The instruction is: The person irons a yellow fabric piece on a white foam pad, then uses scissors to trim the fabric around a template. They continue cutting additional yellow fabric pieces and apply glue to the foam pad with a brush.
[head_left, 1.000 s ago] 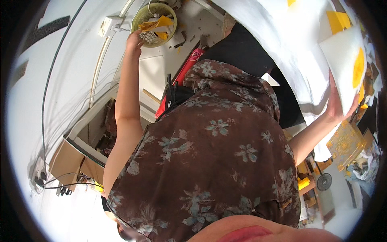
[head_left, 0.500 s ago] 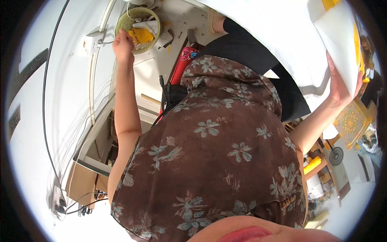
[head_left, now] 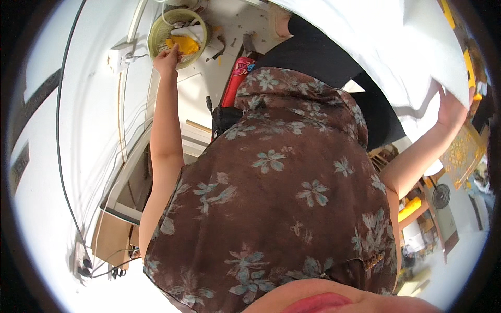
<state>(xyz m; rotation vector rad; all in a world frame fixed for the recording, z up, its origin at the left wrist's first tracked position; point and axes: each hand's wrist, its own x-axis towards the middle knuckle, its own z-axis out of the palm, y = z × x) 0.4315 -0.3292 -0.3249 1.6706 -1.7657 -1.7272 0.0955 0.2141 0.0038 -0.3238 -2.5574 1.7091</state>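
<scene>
My left hand (head_left: 167, 60) reaches to the near rim of a pale green plastic basket (head_left: 153, 41) on the floor. Its fingertips are drawn together in front of a bright yellow crumpled piece (head_left: 186, 45) in the basket; whether they grip that piece cannot be made out. On the right, my right hand (head_left: 453, 109) is closed at the edge of a large white sheet (head_left: 376, 41), which covers most of its fingers. The sheet hangs across the upper right, over my black-clad legs.
A power socket (head_left: 121, 56) with a plug is on the wall left of the basket. A red object (head_left: 236, 78) lies beside my legs. Dark scraps (head_left: 219, 47) litter the floor. A black fan-like disc (head_left: 441, 195) and a yellow roll (head_left: 409, 208) are at the right.
My left hand has shifted slightly right, nearer the yellow piece. My right hand has moved outward to the right, and the sheet's edge now hides more of its fingers.
</scene>
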